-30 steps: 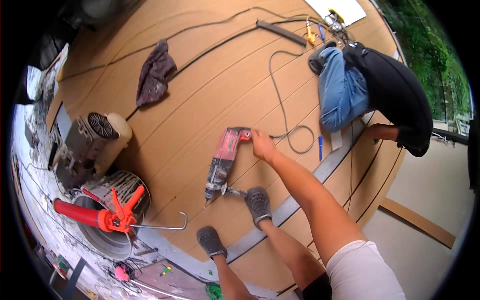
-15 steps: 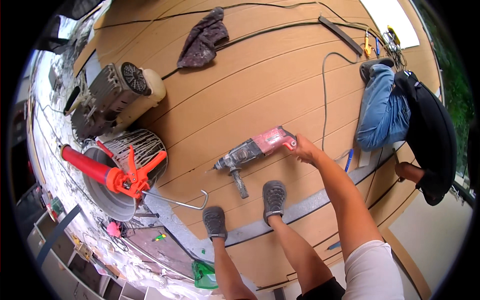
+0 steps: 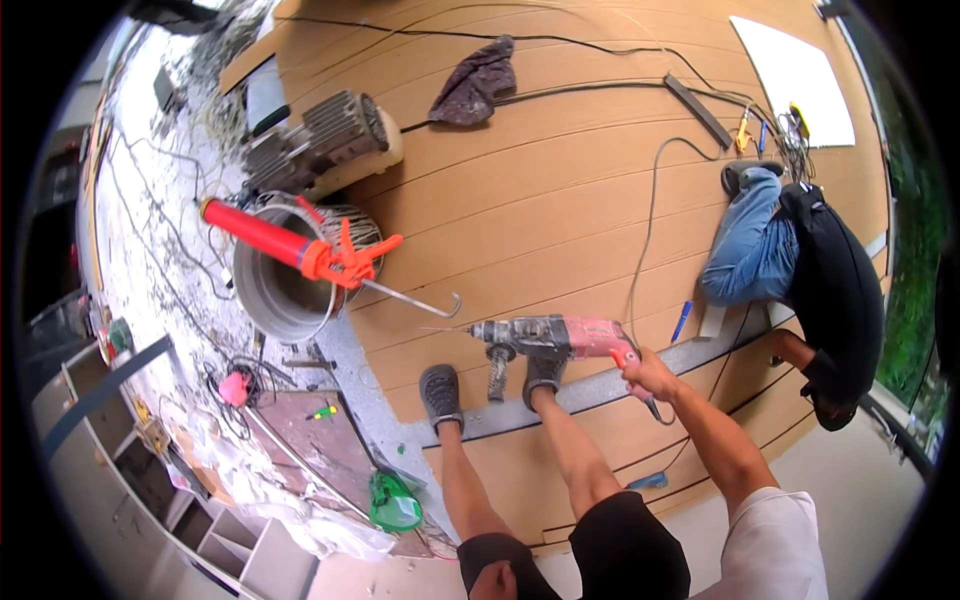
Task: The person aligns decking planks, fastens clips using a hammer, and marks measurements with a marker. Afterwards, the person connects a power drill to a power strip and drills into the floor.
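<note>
My right hand (image 3: 655, 376) is closed round the rear grip of a red and grey hammer drill (image 3: 545, 337). The drill hangs in front of my feet, its long thin bit pointing left and its side handle (image 3: 497, 375) hanging down. From the grip a cable loops below my hand. At the lower edge, over my dark shorts, a small part of what looks like my left hand (image 3: 495, 581) shows; its fingers cannot be made out. Left of the bit, an orange-red caulking gun (image 3: 262, 235) lies across the rim of a grey bucket (image 3: 244, 290).
Behind the bucket stands a dirty motor unit (image 3: 335, 130). A dark cloth (image 3: 475, 85), cables and a flat bar (image 3: 697, 112) lie on the brown boards. At right a person (image 3: 835, 280) bends low near a blue pen (image 3: 682, 320). A green bag (image 3: 394, 502) lies lower left.
The drill has turned more level, and its bit points straight left beside the caulking gun's hook. My view has shifted, and a bit of skin shows over my shorts.
</note>
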The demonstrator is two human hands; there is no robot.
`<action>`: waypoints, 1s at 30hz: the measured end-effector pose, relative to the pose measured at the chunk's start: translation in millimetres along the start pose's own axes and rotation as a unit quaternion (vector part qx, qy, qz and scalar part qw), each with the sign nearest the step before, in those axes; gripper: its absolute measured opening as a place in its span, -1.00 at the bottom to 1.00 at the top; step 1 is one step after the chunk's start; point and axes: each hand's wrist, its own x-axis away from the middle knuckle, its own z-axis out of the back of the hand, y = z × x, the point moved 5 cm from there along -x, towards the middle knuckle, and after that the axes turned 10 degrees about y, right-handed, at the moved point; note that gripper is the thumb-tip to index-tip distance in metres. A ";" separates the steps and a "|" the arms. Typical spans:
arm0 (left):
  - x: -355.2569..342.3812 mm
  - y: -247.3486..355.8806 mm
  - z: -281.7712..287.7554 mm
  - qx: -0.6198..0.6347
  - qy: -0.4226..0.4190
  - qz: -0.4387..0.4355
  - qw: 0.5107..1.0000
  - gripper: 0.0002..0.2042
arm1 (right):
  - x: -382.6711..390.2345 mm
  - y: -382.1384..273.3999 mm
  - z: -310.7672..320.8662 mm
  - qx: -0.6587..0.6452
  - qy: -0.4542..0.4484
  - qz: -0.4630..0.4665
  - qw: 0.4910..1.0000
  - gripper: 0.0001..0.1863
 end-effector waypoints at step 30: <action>100.1 -355.8 -148.6 0.495 -0.076 0.070 0.863 -0.70 | 446.8 120.4 -249.4 0.271 0.138 0.260 0.916 -0.39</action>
